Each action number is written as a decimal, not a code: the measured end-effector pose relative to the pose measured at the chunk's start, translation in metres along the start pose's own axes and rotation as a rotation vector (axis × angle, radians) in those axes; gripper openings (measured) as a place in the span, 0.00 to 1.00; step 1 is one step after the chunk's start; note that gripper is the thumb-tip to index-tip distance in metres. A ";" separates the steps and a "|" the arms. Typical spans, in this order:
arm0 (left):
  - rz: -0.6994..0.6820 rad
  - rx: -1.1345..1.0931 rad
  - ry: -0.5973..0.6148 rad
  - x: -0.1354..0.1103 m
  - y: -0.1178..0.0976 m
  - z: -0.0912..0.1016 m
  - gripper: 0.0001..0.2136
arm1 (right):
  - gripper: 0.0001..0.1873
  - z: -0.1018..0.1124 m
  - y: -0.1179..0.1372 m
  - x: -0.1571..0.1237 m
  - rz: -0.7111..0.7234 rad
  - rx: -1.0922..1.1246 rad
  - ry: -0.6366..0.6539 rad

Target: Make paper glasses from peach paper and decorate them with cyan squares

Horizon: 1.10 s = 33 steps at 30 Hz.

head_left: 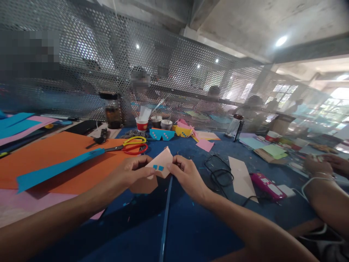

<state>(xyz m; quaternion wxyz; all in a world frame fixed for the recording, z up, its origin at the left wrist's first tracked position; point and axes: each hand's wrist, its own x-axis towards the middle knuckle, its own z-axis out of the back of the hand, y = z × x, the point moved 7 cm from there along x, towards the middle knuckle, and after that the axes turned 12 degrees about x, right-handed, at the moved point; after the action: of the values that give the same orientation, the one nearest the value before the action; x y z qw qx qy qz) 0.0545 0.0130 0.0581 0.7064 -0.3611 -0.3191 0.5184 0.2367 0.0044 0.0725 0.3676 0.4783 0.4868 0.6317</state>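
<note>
A folded pale pink paper piece [163, 159] with two small blue paper squares on its face is held up over the blue table [136, 225]. My left hand [137, 170] pinches its left side, thumb on the front beside the squares. On its right edge, my right hand [187, 173] is closed with thumb and bent fingers. An orange-tan paper flap [145, 185] hangs below my left fingers; whether it belongs to the same piece I cannot tell. Scissors [133, 146] with red and yellow handles lie left of my hands, their blades by a blue paper strip [62, 169].
Orange sheets [49, 149] cover the left side. Behind my hands stand a blue paper mask shape [161, 134], a yellow one [182, 131] and a red cup [142, 124]. To the right lie a black cable [218, 173], a magenta device [268, 186] and another person's hands [319, 163].
</note>
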 end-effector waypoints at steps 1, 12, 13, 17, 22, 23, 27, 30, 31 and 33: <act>0.009 -0.022 -0.003 0.000 0.000 0.001 0.16 | 0.10 0.001 0.000 0.000 -0.002 0.014 -0.014; 0.056 -0.076 -0.034 0.008 0.014 0.005 0.18 | 0.15 0.003 0.000 0.001 -0.017 0.112 0.022; 0.057 -0.065 -0.041 0.009 0.014 0.006 0.18 | 0.15 0.003 -0.002 0.001 -0.023 0.124 0.025; 0.037 -0.034 -0.037 0.005 0.011 0.005 0.19 | 0.12 0.002 -0.007 0.001 -0.020 0.085 0.019; -0.012 0.008 -0.034 -0.002 0.002 0.004 0.17 | 0.14 0.001 -0.006 0.000 -0.063 0.059 -0.001; -0.023 0.020 -0.033 -0.003 0.000 0.003 0.17 | 0.14 0.001 -0.006 0.000 -0.080 0.072 0.001; -0.043 0.044 -0.032 -0.005 -0.005 0.002 0.15 | 0.12 -0.003 -0.006 0.000 -0.114 0.119 0.014; -0.054 0.047 -0.030 -0.005 -0.006 0.001 0.15 | 0.10 -0.005 -0.008 -0.001 -0.109 0.129 0.029; -0.054 0.043 -0.030 -0.004 -0.006 0.001 0.15 | 0.10 -0.006 -0.008 -0.001 -0.105 0.135 0.033; -0.047 0.032 -0.030 -0.003 -0.004 0.002 0.16 | 0.10 -0.005 -0.006 -0.001 -0.086 0.139 0.041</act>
<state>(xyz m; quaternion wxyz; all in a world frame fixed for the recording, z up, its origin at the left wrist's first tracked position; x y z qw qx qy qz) 0.0542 0.0099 0.0624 0.7191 -0.3344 -0.3297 0.5121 0.2318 0.0038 0.0663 0.3503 0.4684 0.5571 0.5895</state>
